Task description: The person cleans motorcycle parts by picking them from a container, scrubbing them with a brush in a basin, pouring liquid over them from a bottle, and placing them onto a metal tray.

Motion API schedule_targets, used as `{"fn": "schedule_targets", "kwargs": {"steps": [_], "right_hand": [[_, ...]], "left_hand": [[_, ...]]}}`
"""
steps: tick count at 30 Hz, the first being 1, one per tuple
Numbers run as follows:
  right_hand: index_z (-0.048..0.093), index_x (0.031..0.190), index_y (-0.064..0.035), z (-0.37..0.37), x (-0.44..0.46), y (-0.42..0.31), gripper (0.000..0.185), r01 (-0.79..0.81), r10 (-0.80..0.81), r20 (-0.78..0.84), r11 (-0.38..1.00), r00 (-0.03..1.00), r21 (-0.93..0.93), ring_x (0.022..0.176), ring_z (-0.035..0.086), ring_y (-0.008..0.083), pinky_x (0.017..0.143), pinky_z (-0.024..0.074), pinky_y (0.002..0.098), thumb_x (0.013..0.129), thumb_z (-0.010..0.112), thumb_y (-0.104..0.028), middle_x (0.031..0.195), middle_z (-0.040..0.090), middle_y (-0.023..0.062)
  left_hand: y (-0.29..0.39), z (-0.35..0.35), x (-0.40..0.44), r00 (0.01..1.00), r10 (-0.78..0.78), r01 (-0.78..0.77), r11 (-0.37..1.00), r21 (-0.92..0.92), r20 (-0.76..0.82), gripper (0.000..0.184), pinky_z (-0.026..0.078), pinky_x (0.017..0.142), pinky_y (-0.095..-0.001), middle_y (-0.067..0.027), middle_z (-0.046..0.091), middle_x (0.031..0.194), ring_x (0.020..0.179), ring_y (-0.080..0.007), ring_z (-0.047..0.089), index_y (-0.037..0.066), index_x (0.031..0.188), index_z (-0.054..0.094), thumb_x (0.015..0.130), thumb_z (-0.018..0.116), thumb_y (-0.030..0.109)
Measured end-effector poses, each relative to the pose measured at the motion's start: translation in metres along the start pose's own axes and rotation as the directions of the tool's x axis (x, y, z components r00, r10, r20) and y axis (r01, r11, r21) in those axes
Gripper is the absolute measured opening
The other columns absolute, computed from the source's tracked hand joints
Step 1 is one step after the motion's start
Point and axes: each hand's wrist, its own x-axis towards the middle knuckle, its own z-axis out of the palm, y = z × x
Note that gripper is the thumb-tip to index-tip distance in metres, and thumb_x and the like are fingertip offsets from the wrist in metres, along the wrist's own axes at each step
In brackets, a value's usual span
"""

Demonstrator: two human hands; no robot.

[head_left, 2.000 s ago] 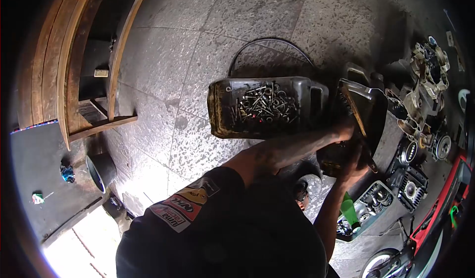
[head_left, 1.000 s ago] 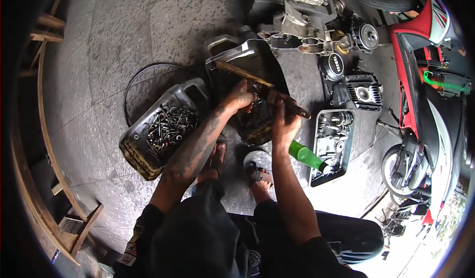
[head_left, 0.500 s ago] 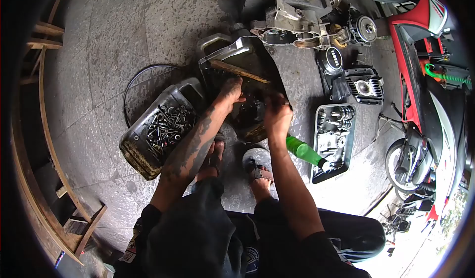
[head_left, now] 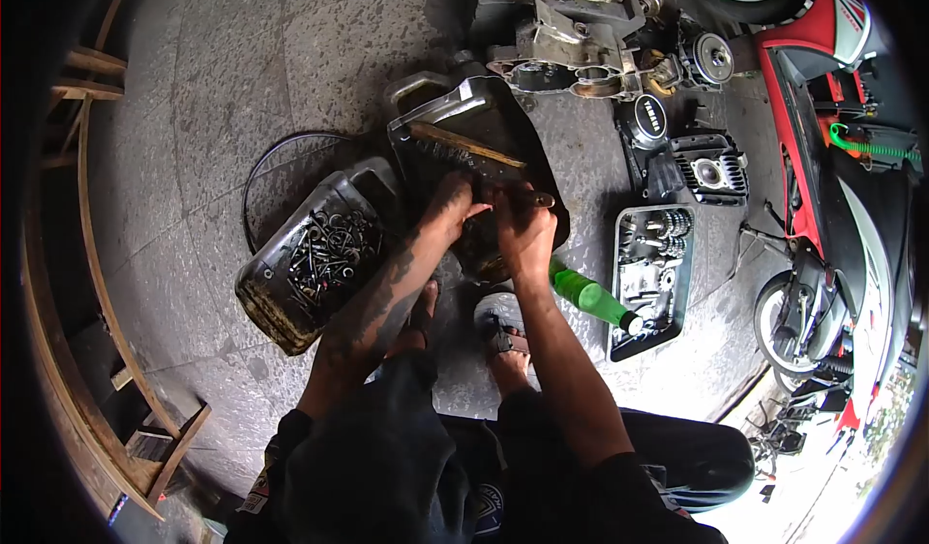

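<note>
Both hands are over a dark cut-open container point(head_left: 523, 123), which has dark liquid inside. My right hand point(head_left: 524, 223) is closed around a brush point(head_left: 534, 198), its wooden handle end showing past the fingers. Close beside it on the left, my left hand point(head_left: 451, 207) reaches down into the container with its thumb pointing at my right hand; its other fingers and anything they hold are in shadow. A flat wooden stick point(head_left: 469, 144) lies across the container above the hands.
A second cut container point(head_left: 266, 297) holds bolts and washers point(head_left: 332, 254) at the left. A green bottle point(head_left: 590, 297) lies against a tray point(head_left: 689, 297) of gears. Engine casings point(head_left: 571, 50), a Yamaha cover point(head_left: 648, 118), a cylinder part point(head_left: 713, 172) and a red motorcycle point(head_left: 789, 147) are at the right.
The view has swung toward the motorcycle since the earliest frame. My right hand has moved left with the brush, closer to my left hand, and the brush's handle has turned.
</note>
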Motion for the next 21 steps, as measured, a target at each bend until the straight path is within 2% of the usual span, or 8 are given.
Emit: {"fn": "schedule_targets", "kwargs": {"steps": [5,8,10,12,14,15,19,21], "right_hand": [[0.065,0.091,-0.0048,-0.025,-0.008,0.014,0.013,-0.041,0.059,0.073,0.973,0.996,-0.226,0.078,0.064,0.0365,0.066,0.0512,0.0427,0.082,0.060,-0.013,0.082,0.066,0.0193],[0.065,0.090,-0.0046,-0.019,-0.002,0.029,0.016,-0.100,0.085,-0.068,0.966,0.994,-0.240,0.077,0.064,0.0378,0.066,0.0512,0.0434,0.080,0.063,-0.018,0.082,0.066,0.0194],[0.065,0.089,-0.0037,-0.012,-0.010,0.046,0.016,-0.058,0.100,0.101,0.932,0.990,-0.359,0.079,0.063,0.0396,0.068,0.0511,0.0436,0.082,0.060,-0.018,0.084,0.064,0.0220],[0.066,0.092,-0.0041,-0.014,-0.014,0.039,0.019,-0.096,0.089,-0.037,0.960,0.995,-0.265,0.078,0.066,0.0346,0.070,0.0515,0.0395,0.083,0.061,-0.020,0.082,0.066,0.0204],[0.066,0.096,-0.0032,-0.012,-0.012,0.030,0.022,-0.108,0.137,-0.154,0.978,0.979,0.181,0.076,0.068,0.0238,0.071,0.0510,0.0339,0.082,0.063,-0.020,0.081,0.068,0.0161],[0.065,0.097,-0.0010,-0.021,-0.009,0.011,0.021,-0.259,0.269,-0.083,0.959,0.960,0.114,0.078,0.065,0.0163,0.071,0.0499,0.0305,0.083,0.064,-0.017,0.083,0.068,0.0124],[0.065,0.095,0.0007,-0.008,-0.010,0.000,0.024,-0.209,0.215,0.000,0.951,0.977,0.229,0.080,0.063,0.0149,0.072,0.0482,0.0283,0.083,0.063,-0.020,0.085,0.068,0.0101],[0.065,0.095,0.0008,-0.011,-0.012,0.000,0.025,-0.224,0.222,0.027,0.961,0.975,0.163,0.080,0.064,0.0164,0.072,0.0484,0.0291,0.082,0.065,-0.021,0.085,0.068,0.0111]], "left_hand": [[-0.013,-0.012,0.018,0.999,0.006,-0.015,0.963,-0.268,-0.034,0.016,0.049,0.068,-0.0307,-0.0047,0.063,0.087,0.075,-0.0164,0.063,0.011,0.101,0.054,0.095,0.042,0.019],[-0.012,-0.011,0.017,0.991,0.028,-0.043,0.993,-0.111,-0.128,0.015,0.048,0.064,-0.0309,-0.0048,0.063,0.086,0.073,-0.0167,0.063,0.011,0.101,0.055,0.094,0.046,0.020],[-0.007,-0.001,0.004,0.989,0.001,-0.017,0.994,-0.108,-0.150,0.015,0.048,0.063,-0.0291,-0.0026,0.062,0.085,0.073,-0.0142,0.061,0.011,0.099,0.055,0.094,0.045,0.021],[0.001,0.006,-0.001,0.983,-0.021,0.000,0.993,-0.115,-0.184,0.015,0.047,0.061,-0.0274,-0.0005,0.061,0.084,0.074,-0.0117,0.059,0.012,0.096,0.055,0.095,0.045,0.022],[-0.015,-0.003,0.015,0.988,-0.011,-0.028,0.967,-0.253,-0.151,0.016,0.048,0.064,-0.0304,-0.0001,0.061,0.085,0.073,-0.0119,0.058,0.013,0.099,0.056,0.095,0.047,0.026],[-0.016,-0.009,0.021,0.994,-0.026,0.002,0.975,-0.223,-0.105,0.019,0.048,0.066,-0.0350,-0.0007,0.061,0.088,0.075,-0.0139,0.059,0.015,0.103,0.055,0.094,0.048,0.031],[-0.003,0.006,0.001,0.968,-0.174,0.138,0.971,-0.198,-0.180,0.025,0.048,0.066,-0.0365,-0.0012,0.061,0.089,0.075,-0.0160,0.060,0.016,0.104,0.055,0.093,0.050,0.037],[-0.004,0.003,-0.001,0.994,-0.103,0.114,0.896,-0.428,0.047,0.030,0.048,0.066,-0.0293,0.0013,0.059,0.082,0.071,-0.0147,0.058,0.013,0.093,0.058,0.085,0.062,0.042]]}}
